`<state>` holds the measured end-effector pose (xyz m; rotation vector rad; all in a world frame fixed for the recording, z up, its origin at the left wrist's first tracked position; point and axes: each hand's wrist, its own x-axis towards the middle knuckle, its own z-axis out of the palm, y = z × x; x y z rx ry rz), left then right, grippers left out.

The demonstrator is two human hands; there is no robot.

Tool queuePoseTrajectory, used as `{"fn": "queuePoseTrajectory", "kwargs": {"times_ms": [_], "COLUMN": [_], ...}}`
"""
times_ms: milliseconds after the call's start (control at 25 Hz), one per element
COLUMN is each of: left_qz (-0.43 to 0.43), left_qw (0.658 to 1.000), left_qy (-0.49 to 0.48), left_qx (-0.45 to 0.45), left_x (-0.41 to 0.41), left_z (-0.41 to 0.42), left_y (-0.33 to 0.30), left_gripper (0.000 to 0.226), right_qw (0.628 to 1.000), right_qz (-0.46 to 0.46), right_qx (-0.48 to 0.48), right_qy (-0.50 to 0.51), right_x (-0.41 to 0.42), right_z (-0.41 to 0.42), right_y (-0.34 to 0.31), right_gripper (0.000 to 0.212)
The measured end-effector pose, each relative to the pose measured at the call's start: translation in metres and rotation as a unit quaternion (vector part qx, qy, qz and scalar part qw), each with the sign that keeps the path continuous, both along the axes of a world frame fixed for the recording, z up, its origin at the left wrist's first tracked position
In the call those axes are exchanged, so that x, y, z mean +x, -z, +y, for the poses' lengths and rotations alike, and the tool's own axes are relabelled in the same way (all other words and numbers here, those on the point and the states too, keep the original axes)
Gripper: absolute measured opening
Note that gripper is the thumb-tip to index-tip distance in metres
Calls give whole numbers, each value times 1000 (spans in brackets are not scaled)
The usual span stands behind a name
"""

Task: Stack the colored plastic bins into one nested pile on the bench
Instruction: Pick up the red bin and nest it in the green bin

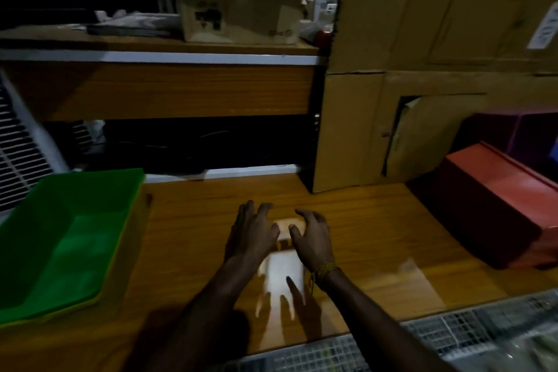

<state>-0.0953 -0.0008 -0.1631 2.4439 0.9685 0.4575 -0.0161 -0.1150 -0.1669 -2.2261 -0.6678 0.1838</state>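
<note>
**Both hands empty over the bench, bins still apart**

The left hand (252,231) and right hand (312,235) hover side by side above the middle of the bench (362,220), fingers spread and loosely curled, gripping nothing. The green bin (69,238) sits upright at the bench's left edge, seemingly nested in a yellow bin (126,251) whose rim shows around it. The red bin (495,208) lies upside down by the right edge, with a purple bin (507,130) behind it near the far right corner. These thin plastic bins look light, fairly stiff and smooth; the rims of the two long sides seem the surest hold.
</note>
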Motion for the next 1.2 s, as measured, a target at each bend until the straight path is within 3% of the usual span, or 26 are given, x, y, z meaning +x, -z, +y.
{"fn": "queuePoseTrajectory", "kwargs": {"times_ms": [320,560,760,1000,1200], "left_qz": [27,6,-45,-28,-74], "left_qw": [989,958,935,922,931], "left_qy": [147,280,348,385,357], "left_qx": [-21,-58,-40,-6,11], "left_x": [225,339,394,417,407], "left_z": [-170,-280,-328,-340,-324], "left_y": [-11,-24,-31,-22,-24], "left_gripper": [54,56,63,57,41], "right_qw": [989,969,933,911,905], "right_qz": [-4,-104,-189,-148,-165], "right_qx": [2,42,-8,-147,-132], "right_qy": [151,221,306,357,370], "right_x": [203,293,344,392,396], "right_z": [-180,-286,-335,-366,-349], "right_y": [-3,-45,-70,-72,-74], "right_gripper": [41,36,36,46,37]}}
